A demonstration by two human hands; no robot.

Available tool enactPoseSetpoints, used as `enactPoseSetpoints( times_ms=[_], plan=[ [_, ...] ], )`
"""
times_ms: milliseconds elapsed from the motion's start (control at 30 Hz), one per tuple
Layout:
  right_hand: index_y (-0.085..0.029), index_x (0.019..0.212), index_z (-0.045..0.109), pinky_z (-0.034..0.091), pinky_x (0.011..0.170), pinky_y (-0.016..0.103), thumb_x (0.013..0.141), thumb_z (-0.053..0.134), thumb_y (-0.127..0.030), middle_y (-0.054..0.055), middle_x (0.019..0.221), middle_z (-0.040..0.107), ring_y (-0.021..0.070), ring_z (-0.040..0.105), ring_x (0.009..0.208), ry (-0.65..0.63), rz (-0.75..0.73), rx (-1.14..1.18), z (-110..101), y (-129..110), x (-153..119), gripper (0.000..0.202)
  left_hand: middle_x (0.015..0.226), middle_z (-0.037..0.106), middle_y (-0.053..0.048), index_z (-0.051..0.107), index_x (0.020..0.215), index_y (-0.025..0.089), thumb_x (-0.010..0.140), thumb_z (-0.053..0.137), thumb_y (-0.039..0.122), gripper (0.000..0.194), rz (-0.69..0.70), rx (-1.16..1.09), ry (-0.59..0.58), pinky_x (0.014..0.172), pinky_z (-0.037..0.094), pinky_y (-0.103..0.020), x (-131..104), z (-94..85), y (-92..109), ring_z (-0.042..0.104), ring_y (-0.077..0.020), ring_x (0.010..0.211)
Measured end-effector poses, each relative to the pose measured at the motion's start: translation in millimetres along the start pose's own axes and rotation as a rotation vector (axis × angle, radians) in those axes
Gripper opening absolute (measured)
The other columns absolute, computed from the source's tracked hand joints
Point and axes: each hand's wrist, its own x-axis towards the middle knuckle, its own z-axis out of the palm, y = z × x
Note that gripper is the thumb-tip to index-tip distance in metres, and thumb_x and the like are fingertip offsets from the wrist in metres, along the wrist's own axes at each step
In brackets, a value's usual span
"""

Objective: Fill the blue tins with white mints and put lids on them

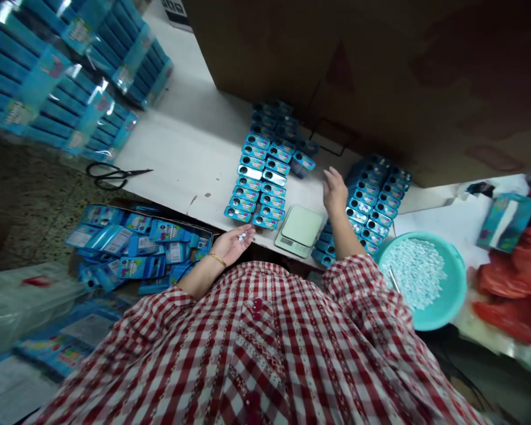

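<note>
My left hand [233, 245] is palm up and cupped at the table's front edge, with a few small white candies [241, 236] lying by its fingers. Just beyond it stand two rows of small blue boxes [249, 183] with round dark holes in their tops. My right hand [335, 189] hovers over the table with its fingers stretched out and nothing visible in them. To its left, a single blue box [302, 164] stands out from the rows. Between my hands sits a pale kitchen scale [300, 229]; its pan has nothing on it.
More blue boxes [371, 203] stand right of the scale. A turquoise basin [459, 277] holds white candies and a metal utensil. Black scissors [115, 175] lie at the left edge. A carton of blue packs [137, 245], wrapped bundles [62, 77] and a large cardboard box [336, 71] surround the table.
</note>
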Motion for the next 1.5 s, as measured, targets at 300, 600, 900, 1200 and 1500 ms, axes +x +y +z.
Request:
enactPoseSetpoints(
  times_ms=[300, 600, 900, 1200, 1500],
  plan=[
    [-0.026, 0.097, 0.069, 0.043, 0.080, 0.041, 0.081, 0.061, -0.035, 0.010, 0.107, 0.061, 0.0263, 0.053, 0.097, -0.356, -0.118, -0.410, -102, 13, -224, 0.020, 0.077, 0.068, -0.012, 0.065, 0.087, 0.005, 0.080, 0.044, 0.001, 0.023, -0.055, 0.120, -0.078, 0.062, 0.054, -0.020, 11, 21.2, -16, 0.065, -0.0124, 0.067],
    [-0.024, 0.093, 0.066, 0.037, 0.089, 0.043, 0.088, 0.046, -0.020, 0.009, 0.121, 0.056, 0.0261, 0.046, 0.108, -0.306, -0.234, -0.451, -85, -35, -204, 0.022, 0.074, 0.068, -0.011, 0.066, 0.098, 0.007, 0.079, 0.046, 0.003, 0.027, -0.074, 0.140, -0.103, 0.060, 0.053, -0.020, 7, 24.9, -36, 0.065, -0.0131, 0.066],
    [-0.021, 0.098, 0.065, 0.036, 0.090, 0.043, 0.089, 0.047, -0.021, 0.011, 0.122, 0.056, 0.0267, 0.046, 0.107, -0.399, -0.327, -0.292, -32, -67, -125, 0.020, 0.079, 0.068, -0.014, 0.066, 0.088, 0.006, 0.088, 0.044, 0.016, 0.024, -0.098, 0.080, -0.143, 0.070, 0.054, -0.026, 5, 18.1, -42, 0.066, -0.0155, 0.073],
    [-0.015, 0.118, 0.057, 0.047, 0.087, 0.040, 0.089, 0.042, -0.011, 0.015, 0.113, 0.059, 0.0240, 0.052, 0.101, -0.625, -0.408, 0.022, 6, -144, -183, 0.033, 0.080, 0.067, -0.011, 0.066, 0.096, 0.008, 0.093, 0.042, 0.031, 0.033, -0.168, 0.063, -0.069, 0.065, 0.051, -0.025, 1, 12.4, -57, 0.064, -0.0141, 0.067],
    [-0.015, 0.102, 0.062, 0.047, 0.086, 0.035, 0.087, 0.047, -0.015, 0.011, 0.103, 0.060, 0.0198, 0.054, 0.096, -0.624, -0.326, 0.218, 17, -135, -186, 0.021, 0.074, 0.065, -0.010, 0.064, 0.080, 0.009, 0.094, 0.040, 0.030, 0.035, -0.146, 0.066, -0.074, 0.065, 0.049, -0.026, -4, 2.8, -58, 0.062, -0.0146, 0.066]
  ],
)
